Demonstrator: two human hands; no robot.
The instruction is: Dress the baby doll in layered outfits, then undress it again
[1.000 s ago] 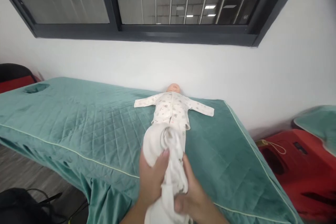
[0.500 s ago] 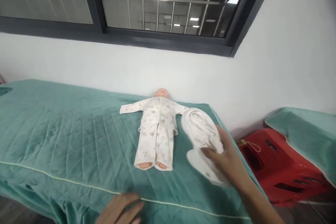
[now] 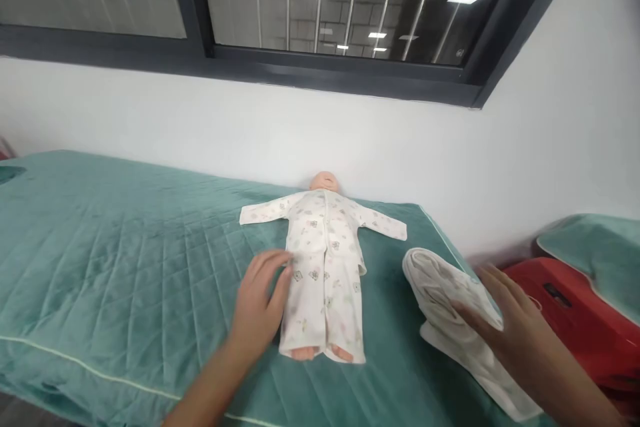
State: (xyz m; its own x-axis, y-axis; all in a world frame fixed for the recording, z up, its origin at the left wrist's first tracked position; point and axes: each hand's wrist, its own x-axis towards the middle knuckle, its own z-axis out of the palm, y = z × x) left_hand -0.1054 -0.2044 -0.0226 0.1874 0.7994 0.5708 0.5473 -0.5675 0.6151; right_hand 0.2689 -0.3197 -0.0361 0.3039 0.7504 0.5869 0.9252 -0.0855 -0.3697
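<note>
On the bed, whose velvety green cover is stitched in diamonds, we have a smooth-headed doll lying with its head at the far edge, in a soft white printed jacket and straight-legged trousers. Our left hand is at the side of these clothes, thumb and fingers apart. Our right hand is over a thick, folded white cloth near the right edge, thumb spread from the fingers, though we cannot tell whether they grip.

Head camera faces forward-down, seemingly near the bed
</note>
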